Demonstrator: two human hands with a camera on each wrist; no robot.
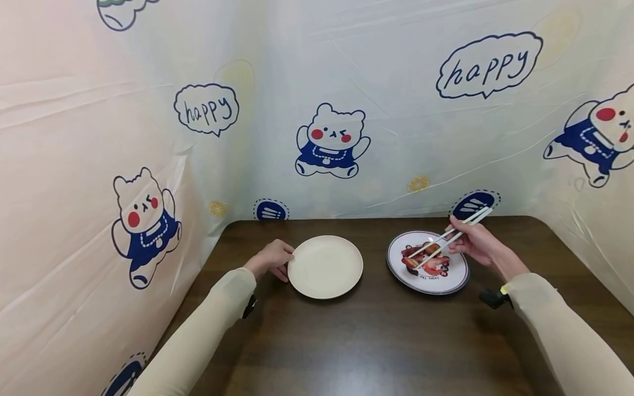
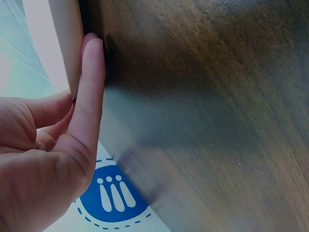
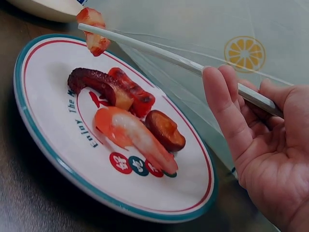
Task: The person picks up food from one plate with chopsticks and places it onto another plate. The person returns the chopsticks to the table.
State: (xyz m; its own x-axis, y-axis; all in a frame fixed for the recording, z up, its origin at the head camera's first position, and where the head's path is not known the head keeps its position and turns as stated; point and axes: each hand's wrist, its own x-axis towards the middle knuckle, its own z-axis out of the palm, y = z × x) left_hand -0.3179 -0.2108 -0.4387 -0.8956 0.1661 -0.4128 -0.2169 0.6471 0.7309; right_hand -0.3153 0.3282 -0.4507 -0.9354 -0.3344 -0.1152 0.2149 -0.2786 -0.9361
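Observation:
In the head view my left hand (image 1: 271, 258) pinches the left edge of a plain cream plate (image 1: 326, 268). The left wrist view shows thumb and fingers at the rim, with the plate's edge (image 2: 60, 43) tilted up off the wood. My right hand (image 1: 473, 242) holds a pair of pale chopsticks (image 1: 476, 220) over a white plate with a dark rim (image 1: 458, 270). At their tips is a small reddish-white food piece (image 3: 94, 37). Below it on the plate lie a shrimp piece (image 3: 137, 135), a dark curled tentacle (image 3: 94, 81), a mushroom cap (image 3: 165, 129) and a red chunk (image 3: 140, 99).
Both plates are toward the far side of a dark wooden table (image 1: 342, 346), cream left, food plate right. A patterned cloth (image 1: 332, 71) hangs behind and along the sides. Dark wrist devices (image 1: 495, 298) show under the sleeves.

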